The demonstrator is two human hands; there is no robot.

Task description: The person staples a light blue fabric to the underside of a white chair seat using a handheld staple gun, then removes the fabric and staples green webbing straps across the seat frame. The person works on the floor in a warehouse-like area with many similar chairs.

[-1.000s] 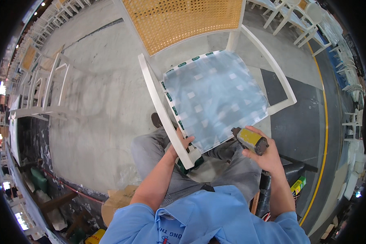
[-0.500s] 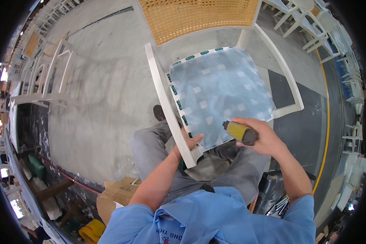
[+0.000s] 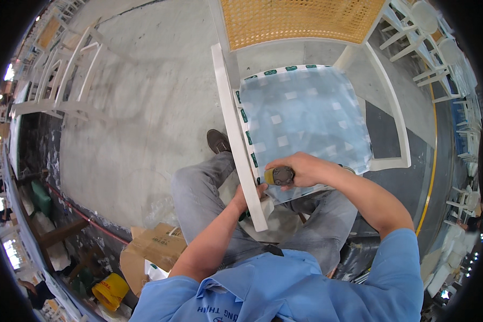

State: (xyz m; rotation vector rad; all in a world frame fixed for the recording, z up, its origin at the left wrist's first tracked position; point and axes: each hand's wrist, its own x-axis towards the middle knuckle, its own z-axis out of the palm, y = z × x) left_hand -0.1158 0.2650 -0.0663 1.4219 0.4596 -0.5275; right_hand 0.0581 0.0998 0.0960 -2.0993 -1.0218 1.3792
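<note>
Nearest, a blue shirt (image 3: 306, 290) fills the lower edge, with grey-trousered knees (image 3: 198, 188) just beyond it. From there both bare forearms reach toward a white chair (image 3: 236, 134) standing on the concrete floor (image 3: 134, 107). The left hand (image 3: 244, 198) is clamped around the near end of the chair's left rail, fingers wrapped under it. The right hand (image 3: 300, 169) is closed tight on a tool (image 3: 279, 175) with a yellow and dark body, held against the near left corner of the seat (image 3: 300, 118), just beside the left hand. That seat is woven in pale squares with green strips along its left and far edges, under what looks like clear film. A brown shoe (image 3: 218, 141) rests on the floor left of the rail. Cardboard (image 3: 155, 244) and a yellow bucket (image 3: 110, 290) lie at the lower left. Farther off, the cane chair back (image 3: 300, 19) rises at the top, and more white frames (image 3: 59, 70) stand along the far left.
</note>
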